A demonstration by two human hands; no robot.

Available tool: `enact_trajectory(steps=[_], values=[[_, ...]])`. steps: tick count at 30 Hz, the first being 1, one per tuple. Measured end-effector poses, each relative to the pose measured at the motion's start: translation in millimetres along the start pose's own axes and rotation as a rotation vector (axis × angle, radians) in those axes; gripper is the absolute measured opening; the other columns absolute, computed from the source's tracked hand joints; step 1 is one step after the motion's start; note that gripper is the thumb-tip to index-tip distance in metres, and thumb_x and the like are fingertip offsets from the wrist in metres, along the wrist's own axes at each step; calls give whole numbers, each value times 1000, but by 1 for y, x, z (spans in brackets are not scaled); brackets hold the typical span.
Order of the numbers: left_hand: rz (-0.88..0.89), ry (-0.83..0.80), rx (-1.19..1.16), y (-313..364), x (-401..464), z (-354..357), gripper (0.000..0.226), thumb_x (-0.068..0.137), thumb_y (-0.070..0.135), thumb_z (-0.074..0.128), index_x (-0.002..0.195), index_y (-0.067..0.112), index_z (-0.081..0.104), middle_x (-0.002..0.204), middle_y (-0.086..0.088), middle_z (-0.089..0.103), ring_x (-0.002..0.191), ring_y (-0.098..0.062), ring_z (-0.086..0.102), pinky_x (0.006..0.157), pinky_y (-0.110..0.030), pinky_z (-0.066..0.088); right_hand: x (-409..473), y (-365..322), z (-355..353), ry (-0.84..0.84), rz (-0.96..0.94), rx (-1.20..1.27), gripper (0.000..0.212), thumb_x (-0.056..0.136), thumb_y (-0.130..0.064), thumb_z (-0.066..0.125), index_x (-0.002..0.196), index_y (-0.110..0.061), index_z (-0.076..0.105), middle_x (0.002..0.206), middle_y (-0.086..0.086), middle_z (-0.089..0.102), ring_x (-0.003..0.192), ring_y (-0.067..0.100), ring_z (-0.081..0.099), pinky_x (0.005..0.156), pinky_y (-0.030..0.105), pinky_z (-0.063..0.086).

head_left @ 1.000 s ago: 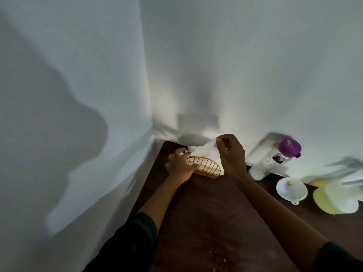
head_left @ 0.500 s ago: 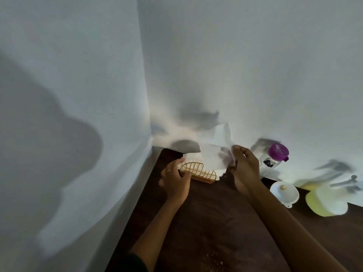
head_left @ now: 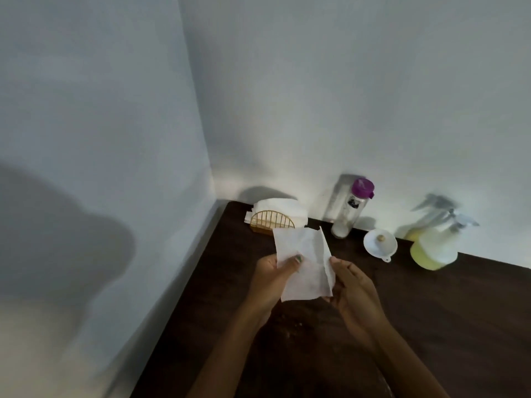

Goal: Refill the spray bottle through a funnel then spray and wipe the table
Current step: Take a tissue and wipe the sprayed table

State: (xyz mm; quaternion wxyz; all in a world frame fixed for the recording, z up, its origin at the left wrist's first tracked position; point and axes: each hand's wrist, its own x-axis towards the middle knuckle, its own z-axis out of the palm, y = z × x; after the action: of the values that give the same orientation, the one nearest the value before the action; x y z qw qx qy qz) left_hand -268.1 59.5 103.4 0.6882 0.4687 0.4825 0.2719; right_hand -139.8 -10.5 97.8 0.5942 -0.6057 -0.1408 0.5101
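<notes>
Napkin held up in both hands, spray bottle parked off to the right

The napkin (head_left: 301,268) is held above the counter (head_left: 431,326), pinched by the left hand (head_left: 273,278) with its thumb on top, while the right hand (head_left: 352,285) is curled round the right edge. The spray bottle (head_left: 434,245) is stood well apart by the wall, up and right of the grip, so the right hand is nearer. Its trigger is blurred. The funnel (head_left: 380,243) is laid between, just beside the bottle.
</notes>
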Motion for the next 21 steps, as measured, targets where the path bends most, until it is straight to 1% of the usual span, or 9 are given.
enact_trajectory(steps=[2, 4, 5, 7, 10, 13, 17, 19, 21], values=[[10, 18, 64, -5, -17, 6, 7, 86, 32, 64, 88, 26, 61, 94, 6, 67, 90, -10, 64, 79, -28, 55, -14, 1, -15, -37, -34, -124, 48, 69, -34, 72, 110, -13, 58, 105, 10, 66, 95, 27, 66, 78, 46, 56], [37, 1, 121, -12, -36, 15, 11, 87, 32, 63, 96, 25, 62, 99, 8, 66, 93, -8, 63, 77, -24, 55, -27, -1, -29, -90, -47, -248, 64, 57, -30, 80, 114, -19, 52, 105, 3, 65, 93, 24, 67, 74, 43, 58], [60, -15, 146, -17, -44, 19, 12, 88, 31, 62, 98, 25, 63, 98, 9, 67, 90, -5, 64, 73, -20, 54, -33, -1, -37, -123, -42, -290, 66, 56, -26, 81, 114, -21, 51, 106, 0, 64, 94, 22, 67, 73, 41, 58], [102, -60, 177, -22, -62, 27, 6, 88, 27, 61, 93, 25, 65, 91, 12, 68, 83, -1, 66, 65, -14, 52, -41, -1, -50, -183, -27, -311, 54, 63, -14, 79, 110, -22, 54, 109, 2, 65, 95, 21, 67, 76, 40, 58], [154, -66, 217, -34, -88, 41, 6, 89, 24, 61, 88, 26, 66, 90, 11, 69, 82, -1, 66, 66, -10, 50, -56, 3, -76, -172, -18, -311, 28, 82, 0, 62, 100, -21, 60, 103, 3, 68, 92, 20, 67, 77, 36, 57], [151, -57, 196, -46, -111, 50, 9, 90, 21, 60, 92, 18, 68, 89, 7, 72, 82, -5, 69, 66, -13, 52, -70, 7, -100, -188, -30, -285, 23, 88, 0, 53, 106, -9, 64, 98, 7, 71, 90, 23, 68, 80, 39, 56], [129, -64, 179, -60, -138, 59, 12, 91, 21, 57, 100, 26, 64, 95, 13, 69, 86, -1, 67, 66, -14, 52, -88, 13, -125, -277, -12, -249, 18, 90, -8, 54, 103, -12, 66, 101, 6, 71, 93, 21, 68, 84, 39, 55], [103, -65, 168, -64, -151, 57, 15, 92, 22, 56, 106, 27, 62, 99, 13, 67, 90, -2, 66, 67, -14, 52, -94, 14, -135, -300, -86, -291, 16, 89, -8, 56, 100, -10, 68, 100, 10, 71, 93, 22, 68, 82, 38, 54], [52, -38, 155, -76, -152, 73, 17, 94, 20, 52, 107, 25, 63, 105, 3, 67, 95, -11, 64, 74, -21, 54, -100, 15, -144, -309, -204, -368, 12, 86, -2, 58, 87, -5, 70, 93, 12, 71, 87, 19, 67, 74, 31, 54]])
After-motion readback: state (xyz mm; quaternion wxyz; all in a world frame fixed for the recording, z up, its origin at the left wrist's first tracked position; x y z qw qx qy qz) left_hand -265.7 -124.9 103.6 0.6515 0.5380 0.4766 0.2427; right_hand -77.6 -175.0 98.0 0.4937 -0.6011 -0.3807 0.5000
